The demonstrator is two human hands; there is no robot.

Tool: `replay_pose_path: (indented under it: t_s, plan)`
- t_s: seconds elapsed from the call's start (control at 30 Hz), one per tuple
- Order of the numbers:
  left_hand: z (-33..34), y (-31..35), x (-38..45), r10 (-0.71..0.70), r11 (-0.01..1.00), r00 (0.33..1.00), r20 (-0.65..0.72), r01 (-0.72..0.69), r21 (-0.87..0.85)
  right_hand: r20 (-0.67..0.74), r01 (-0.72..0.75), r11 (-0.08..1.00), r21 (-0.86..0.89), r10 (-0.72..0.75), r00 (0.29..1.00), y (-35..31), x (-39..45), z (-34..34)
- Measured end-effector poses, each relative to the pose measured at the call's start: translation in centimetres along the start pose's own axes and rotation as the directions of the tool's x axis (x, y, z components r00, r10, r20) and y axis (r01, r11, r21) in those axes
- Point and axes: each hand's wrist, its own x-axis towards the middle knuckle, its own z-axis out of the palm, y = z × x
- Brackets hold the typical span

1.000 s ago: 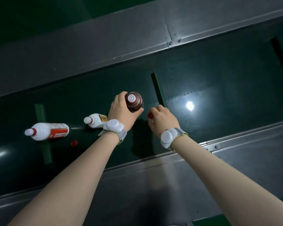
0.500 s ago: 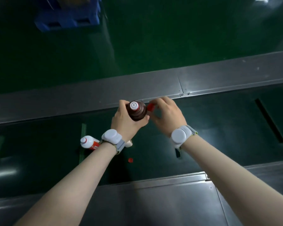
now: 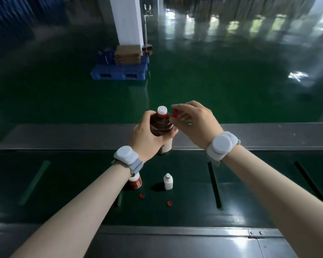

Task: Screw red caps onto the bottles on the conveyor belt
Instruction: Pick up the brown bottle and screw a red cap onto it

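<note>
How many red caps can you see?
3. One red cap is pinched in the right hand beside the brown bottle. Two loose caps lie on the belt. Arms may hide more.

Brown bottle [image 3: 160, 125]: glossy, dark, glass-like body with a matt white plastic-looking neck insert. Red cap [image 3: 175, 113]: smooth plastic by its look. Conveyor belt [image 3: 250, 183]: dark green, smooth, faintly sheened. Conveyor side rails [image 3: 194, 244]: brushed grey metal, reflective in patches. Small white bottle [image 3: 168, 181]: opaque, smooth, material unclear. Loose red caps [image 3: 169, 203]: smooth plastic look. Wrist bands [image 3: 223, 146]: matt white plastic pods on grey woven straps. Floor [image 3: 213, 81]: glossy green coating. Pallet [image 3: 119, 72]: blue moulded plastic. Boxes [image 3: 127, 54]: matt brown cardboard.
</note>
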Motion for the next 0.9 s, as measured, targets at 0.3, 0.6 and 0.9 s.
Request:
replay_pose_path:
  t_s: [0.3, 0.6, 0.9]
  plan:
    - [-12.4, 2.2, -3.8, 0.105, 0.983, 0.994, 0.006, -0.104, 0.151, 0.105, 0.153, 0.984, -0.09, -0.143, 0.984, -15.1, 1.2, -2.0]
    - [-19.3, 2.4, -6.6, 0.121, 0.973, 0.985, 0.122, -0.142, 0.181, 0.447, 0.236, 0.94, -0.247, -0.105, 0.888, -22.7, 2.7, -3.9]
    - [-22.6, 2.5, -8.2, 0.079, 0.992, 0.991, 0.108, -0.089, 0.093, 0.279, 0.191, 0.911, -0.365, -0.089, 0.956, -26.1, 2.1, -1.6]
